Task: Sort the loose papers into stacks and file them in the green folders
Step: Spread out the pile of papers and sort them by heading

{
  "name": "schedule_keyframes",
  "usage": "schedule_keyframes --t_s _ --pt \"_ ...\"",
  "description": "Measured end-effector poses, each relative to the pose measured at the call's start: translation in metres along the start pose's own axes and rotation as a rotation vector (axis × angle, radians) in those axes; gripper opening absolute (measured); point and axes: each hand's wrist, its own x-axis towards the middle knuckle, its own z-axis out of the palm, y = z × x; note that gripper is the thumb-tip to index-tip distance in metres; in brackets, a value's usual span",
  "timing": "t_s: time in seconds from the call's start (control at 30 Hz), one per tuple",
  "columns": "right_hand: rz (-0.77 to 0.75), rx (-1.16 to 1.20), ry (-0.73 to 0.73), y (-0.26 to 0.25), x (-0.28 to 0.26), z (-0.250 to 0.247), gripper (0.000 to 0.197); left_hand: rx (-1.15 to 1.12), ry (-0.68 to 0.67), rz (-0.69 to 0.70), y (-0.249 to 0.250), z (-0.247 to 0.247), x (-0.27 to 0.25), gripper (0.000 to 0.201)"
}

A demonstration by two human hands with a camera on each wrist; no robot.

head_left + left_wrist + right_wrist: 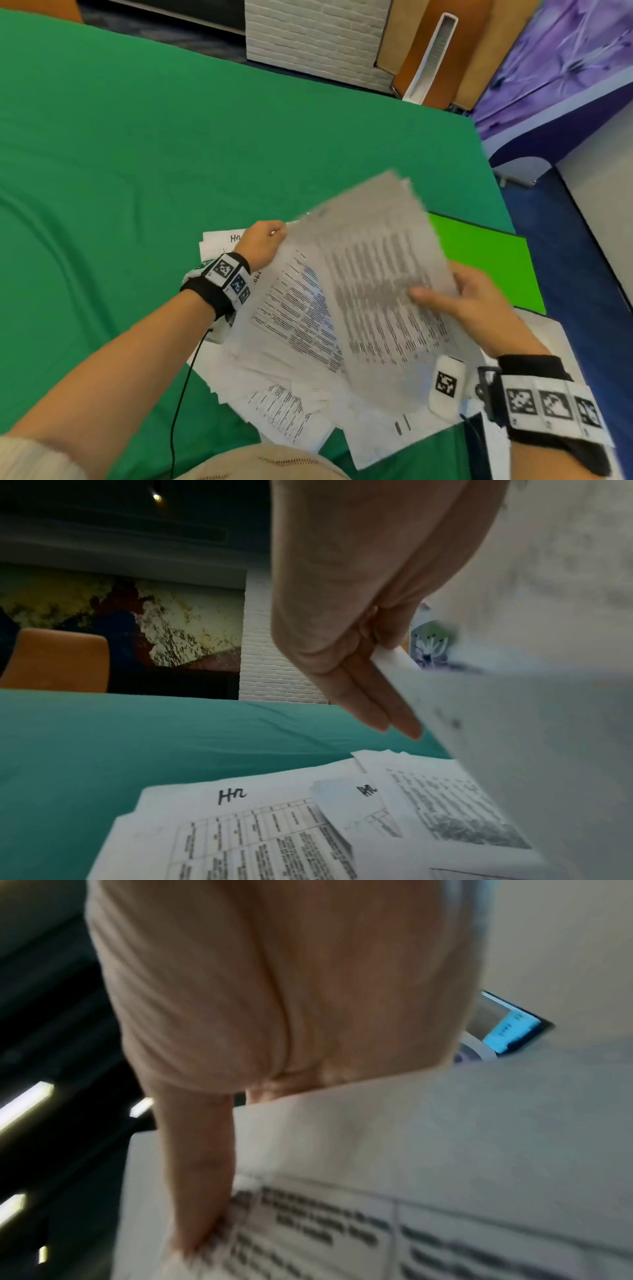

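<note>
The right hand (pixel 479 305) holds a sheaf of printed sheets (pixel 380 274) lifted off the table, thumb lying across the printed face and the other fingers behind the paper; in the right wrist view the thumb (pixel 198 1172) presses flat on the top page beside a block of bold text. The sheaf is blurred, tilted, its far corner rising up and away from that grip. The left hand (pixel 262 243) pinches the sheaf's opposite upper corner; the left wrist view shows the paper edge (pixel 394 664) caught between the thumb above and two straight fingers (pixel 369 704) below.

Directly beneath both grips lies a loose heap of papers (pixel 291 404), fanned out at odd angles on the green tablecloth (pixel 137 154). Under the left hand, a sheet with a handwritten mark (pixel 232 796) at its top lies flat, a smaller slip (pixel 346 804) overlapping it, both printed with tables. Just beyond the right hand, past the held sheaf, a bright green folder (pixel 489 263) lies flat on the cloth, partly covered by the raised pages and by white sheets at its near edge.

Each wrist wears a black band with black-and-white marker tags (pixel 229 274); a thin black cable (pixel 181 394) runs down from the left band. Away from the left grip stands an orange chair (pixel 58 661).
</note>
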Motion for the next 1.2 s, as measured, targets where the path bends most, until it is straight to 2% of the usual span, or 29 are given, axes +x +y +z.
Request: schedule_keyframes --t_s 0.1,0.17,0.2,0.27,0.33,0.4,0.43,0.5,0.57,0.67,0.77,0.8,0.87,0.93,0.97,1.0,1.07,1.13,1.2 --pt "-0.137 0.352 0.148 -0.012 -0.003 -0.009 0.027 -0.058 -0.009 -0.033 0.005 -0.003 0.002 0.041" --pt "-0.164 0.528 0.126 -0.006 0.000 -0.014 0.019 -0.077 -0.026 -0.014 0.013 -0.004 0.001 0.038" --pt "-0.152 0.521 0.098 -0.001 0.002 -0.014 0.019 -0.110 -0.035 0.027 0.014 -0.004 0.002 0.032" --pt "-0.081 0.321 0.082 0.012 0.009 -0.010 0.031 -0.271 -0.073 0.062 0.021 -0.007 0.002 0.015" --pt "-0.054 0.064 0.096 0.025 0.017 -0.001 0.026 -0.379 -0.159 0.081 0.037 -0.011 -0.002 0.023" --pt "-0.092 -0.210 0.093 0.038 0.025 0.008 0.024 -0.250 -0.312 0.214 0.054 -0.015 -0.006 0.034" --pt "-0.119 -0.311 0.090 0.042 0.028 0.011 0.017 -0.195 -0.378 0.245 0.060 -0.016 -0.008 0.032" --pt "-0.149 -0.403 0.069 0.047 0.032 0.016 0.006 -0.159 -0.478 0.259 0.069 -0.018 -0.011 0.029" --pt "-0.170 -0.410 0.068 0.046 0.033 0.021 0.005 -0.200 -0.539 0.279 0.077 -0.019 -0.014 0.025" --pt "-0.222 -0.361 0.087 0.038 0.030 0.022 0.010 -0.262 -0.535 0.272 0.079 -0.018 -0.016 0.026" --pt "-0.223 -0.337 0.134 0.037 0.029 0.020 0.005 -0.320 -0.483 0.212 0.072 -0.018 -0.015 0.035" --pt "-0.222 -0.332 0.201 0.036 0.028 0.019 0.005 -0.355 -0.430 0.173 0.069 -0.018 -0.014 0.039" --pt "-0.205 -0.298 0.382 0.036 0.025 0.013 0.023 -0.372 -0.231 0.081 0.051 -0.018 -0.007 0.044" --pt "-0.207 -0.257 0.541 0.033 0.021 0.003 0.043 -0.211 -0.019 -0.029 0.024 -0.012 -0.005 0.037" --pt "-0.218 -0.271 0.597 0.032 0.019 -0.002 0.044 -0.055 0.018 -0.105 0.009 -0.007 -0.007 0.034" --pt "-0.225 -0.297 0.642 0.032 0.017 -0.007 0.039 0.136 -0.014 -0.190 -0.005 0.000 -0.011 0.036" --pt "-0.221 -0.319 0.711 0.031 0.015 -0.014 0.027 0.460 -0.193 -0.345 -0.029 0.018 -0.023 0.059" --pt "-0.231 -0.307 0.763 0.029 0.012 -0.016 0.021 0.583 -0.323 -0.419 -0.045 0.034 -0.037 0.078" --pt "-0.249 -0.284 0.778 0.025 0.008 -0.017 0.022 0.658 -0.346 -0.433 -0.061 0.047 -0.043 0.075"
